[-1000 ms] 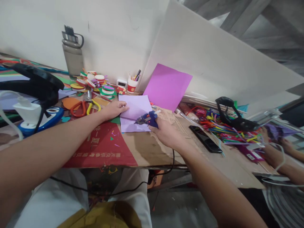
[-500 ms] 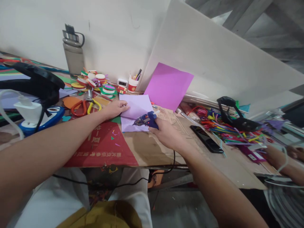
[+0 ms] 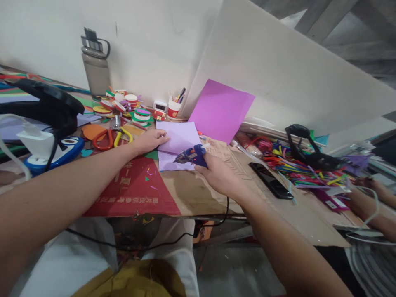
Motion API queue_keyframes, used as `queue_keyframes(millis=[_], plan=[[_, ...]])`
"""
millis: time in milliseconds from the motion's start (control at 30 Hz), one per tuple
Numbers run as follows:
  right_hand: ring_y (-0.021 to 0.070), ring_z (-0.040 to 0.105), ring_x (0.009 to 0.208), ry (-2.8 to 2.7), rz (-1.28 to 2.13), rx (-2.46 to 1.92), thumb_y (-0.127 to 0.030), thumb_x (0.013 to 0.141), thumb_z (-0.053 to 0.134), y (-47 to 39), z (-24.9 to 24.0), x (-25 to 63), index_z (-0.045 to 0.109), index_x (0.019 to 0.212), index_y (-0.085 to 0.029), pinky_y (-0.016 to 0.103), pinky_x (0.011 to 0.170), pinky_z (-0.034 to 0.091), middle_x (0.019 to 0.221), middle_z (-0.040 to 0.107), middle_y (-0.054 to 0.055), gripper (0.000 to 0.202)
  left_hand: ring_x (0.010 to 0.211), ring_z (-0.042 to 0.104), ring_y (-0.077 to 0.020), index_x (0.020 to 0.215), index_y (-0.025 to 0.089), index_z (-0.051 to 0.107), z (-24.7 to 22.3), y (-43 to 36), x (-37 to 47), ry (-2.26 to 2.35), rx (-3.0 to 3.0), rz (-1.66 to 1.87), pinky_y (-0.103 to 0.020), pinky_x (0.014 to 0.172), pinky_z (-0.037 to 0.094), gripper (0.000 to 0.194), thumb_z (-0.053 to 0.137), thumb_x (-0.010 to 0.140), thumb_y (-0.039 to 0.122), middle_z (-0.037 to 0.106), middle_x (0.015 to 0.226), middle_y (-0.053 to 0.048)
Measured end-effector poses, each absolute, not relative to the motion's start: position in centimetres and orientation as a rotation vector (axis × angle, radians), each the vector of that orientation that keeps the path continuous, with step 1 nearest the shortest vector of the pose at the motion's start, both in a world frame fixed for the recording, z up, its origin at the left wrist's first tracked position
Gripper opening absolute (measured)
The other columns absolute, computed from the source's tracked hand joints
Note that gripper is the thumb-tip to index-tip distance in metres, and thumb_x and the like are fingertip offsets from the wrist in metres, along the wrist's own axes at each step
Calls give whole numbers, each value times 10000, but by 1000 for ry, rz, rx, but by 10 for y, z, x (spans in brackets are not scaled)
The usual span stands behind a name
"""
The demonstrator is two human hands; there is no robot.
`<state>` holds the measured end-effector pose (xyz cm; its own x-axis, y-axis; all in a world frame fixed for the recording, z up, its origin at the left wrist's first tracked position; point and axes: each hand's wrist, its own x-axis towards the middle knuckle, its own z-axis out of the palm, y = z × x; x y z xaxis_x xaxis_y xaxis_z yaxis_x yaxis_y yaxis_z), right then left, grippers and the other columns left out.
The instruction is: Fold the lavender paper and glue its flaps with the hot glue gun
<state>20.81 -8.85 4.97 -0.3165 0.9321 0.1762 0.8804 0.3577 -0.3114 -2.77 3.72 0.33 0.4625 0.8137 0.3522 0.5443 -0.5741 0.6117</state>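
My right hand [image 3: 217, 171] grips a blue glue gun [image 3: 194, 156], its nozzle pointing left over the lower part of a lilac sheet of paper [image 3: 168, 161]. A small red light glows on the gun, and a white glue stick pokes out of its back. The upper lilac flap [image 3: 181, 134] is lifted and tilted, its edge pinched between the thumb and fingers of my left hand [image 3: 151, 140]. Pliers with red and yellow handles [image 3: 107, 139] lie left of that hand. Behind the glue gun, a purple sheet [image 3: 221, 109] leans against a white board.
A water bottle [image 3: 95, 70], several ribbon rolls [image 3: 119, 101] and a paper cup of pens [image 3: 174, 109] stand along the wall. To the right lie a black phone [image 3: 270, 180] and colourful strips [image 3: 293, 165]. A power strip [image 3: 71, 148] sits left; a co-worker's arms [image 3: 368, 206] reach in at right.
Both hands keep their grip on the lilac paper and the glue gun with hardly any movement. The view has shifted slightly. At the far right, the co-worker's arms reach further in.
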Motion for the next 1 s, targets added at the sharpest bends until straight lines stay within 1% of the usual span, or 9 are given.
queue_keyframes(millis=[133, 300, 400, 567, 733, 833, 900, 1000], plan=[[241, 599, 949, -2242, 177, -1694, -269, 866, 506, -82, 48, 206, 541, 1084, -158, 312, 767, 426, 1027, 657, 137, 247, 573, 341, -114, 614, 187, 390, 5, 36, -27, 1130, 2292, 881, -265, 548, 245, 350, 457, 824, 459, 331, 590, 43], [229, 599, 939, -2272, 283, -1564, -274, 857, 518, -87, 47, 205, 542, 1086, -183, 314, 776, 433, 1047, 652, 110, 247, 574, 348, -119, 620, 189, 394, 6, 34, -28, 1137, 2284, 869, -265, 549, 244, 335, 453, 825, 448, 335, 585, 43], [221, 590, 965, -2291, 330, -1483, -285, 853, 529, -97, 51, 210, 540, 1096, -190, 317, 801, 437, 1080, 641, 98, 261, 575, 353, -123, 619, 191, 403, 5, 35, -27, 1144, 2287, 873, -266, 552, 246, 329, 459, 819, 447, 333, 581, 43], [218, 585, 982, -2291, 301, -1522, -258, 846, 533, -107, 60, 217, 559, 1048, -186, 315, 818, 437, 1085, 640, 98, 216, 569, 355, -125, 626, 192, 419, 4, 36, -27, 1145, 2274, 890, -264, 538, 238, 320, 463, 821, 442, 341, 576, 40], [225, 563, 1038, -2300, 347, -1479, -335, 872, 523, -107, 57, 210, 522, 1146, -190, 325, 852, 426, 1164, 610, 106, 311, 551, 330, -117, 606, 194, 375, 2, 38, -28, 1126, 2313, 894, -268, 539, 240, 346, 463, 826, 447, 320, 573, 45], [226, 563, 1032, -2308, 373, -1465, -382, 880, 515, -105, 53, 203, 530, 1127, -198, 322, 850, 424, 1156, 613, 98, 309, 557, 331, -117, 599, 195, 355, 3, 38, -28, 1128, 2323, 891, -268, 543, 242, 356, 457, 828, 448, 314, 573, 45], [225, 564, 1026, -2317, 378, -1462, -381, 885, 508, -104, 53, 201, 536, 1105, -199, 322, 855, 422, 1145, 616, 96, 287, 562, 339, -118, 600, 195, 355, 4, 37, -28, 1137, 2316, 881, -266, 544, 243, 354, 452, 828, 446, 319, 571, 45], [226, 541, 1081, -2323, 386, -1421, -355, 882, 517, -103, 55, 202, 521, 1143, -210, 325, 890, 411, 1200, 592, 92, 299, 570, 353, -121, 607, 193, 373, 6, 35, -27, 1162, 2312, 861, -265, 547, 245, 341, 451, 824, 444, 335, 572, 43]])
